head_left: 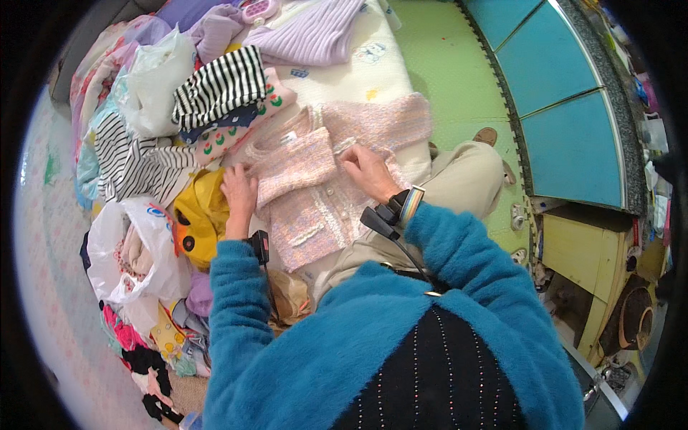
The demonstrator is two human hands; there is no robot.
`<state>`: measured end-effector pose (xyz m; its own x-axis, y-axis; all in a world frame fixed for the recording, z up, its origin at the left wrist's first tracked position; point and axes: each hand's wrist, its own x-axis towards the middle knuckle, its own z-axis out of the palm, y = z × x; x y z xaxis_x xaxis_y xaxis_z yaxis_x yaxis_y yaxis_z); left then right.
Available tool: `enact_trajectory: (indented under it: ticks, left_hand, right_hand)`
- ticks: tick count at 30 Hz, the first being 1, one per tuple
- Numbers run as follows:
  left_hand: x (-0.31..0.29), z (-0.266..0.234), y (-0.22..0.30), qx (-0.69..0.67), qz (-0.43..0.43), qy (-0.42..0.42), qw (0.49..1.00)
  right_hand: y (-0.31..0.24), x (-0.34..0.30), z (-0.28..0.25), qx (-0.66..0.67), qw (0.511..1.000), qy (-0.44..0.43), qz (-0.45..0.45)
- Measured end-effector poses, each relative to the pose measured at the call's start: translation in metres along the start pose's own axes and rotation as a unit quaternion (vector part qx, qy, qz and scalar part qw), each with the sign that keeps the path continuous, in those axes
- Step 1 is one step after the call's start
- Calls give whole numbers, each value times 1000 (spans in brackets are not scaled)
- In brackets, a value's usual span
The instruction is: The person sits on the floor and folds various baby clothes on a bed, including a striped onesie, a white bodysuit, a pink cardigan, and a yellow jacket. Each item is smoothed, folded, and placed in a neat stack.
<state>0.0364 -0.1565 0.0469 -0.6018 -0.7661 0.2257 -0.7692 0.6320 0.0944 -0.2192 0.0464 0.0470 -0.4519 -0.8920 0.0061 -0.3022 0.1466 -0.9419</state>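
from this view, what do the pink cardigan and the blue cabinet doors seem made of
Pink cardigan: matte knitted yarn, perhaps wool or acrylic; its speckled surface shows stitch texture. Blue cabinet doors: smooth, possibly laminate or glass; flat, even colour shows no grain.

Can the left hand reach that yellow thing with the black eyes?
Looks like yes: the yellow cloth lies right beside the left hand, and I see nothing between them. The hand is by the pink cardigan edge.
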Motion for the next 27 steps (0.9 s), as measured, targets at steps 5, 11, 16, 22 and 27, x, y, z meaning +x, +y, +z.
enact_trajectory:
  ticks: [5,11,16,22,27]
  left_hand:
    - [3,-17,74,-99,133,119,979]
    - [12,8,177,-157,290,1,944]
    - [36,47,202,-71,252,-117,958]
    - [31,67,197,-109,250,-68,960]
    - [44,78,187,-307,184,-86,930]
  right_hand:
    - [34,34,-41,120,964,222,80]
    - [108,46,-83,-13,891,401,212]
    - [170,51,-94,102,860,291,406]
    - [155,53,-96,529,684,347,364]
    - [61,40,-100,465,787,378,146]
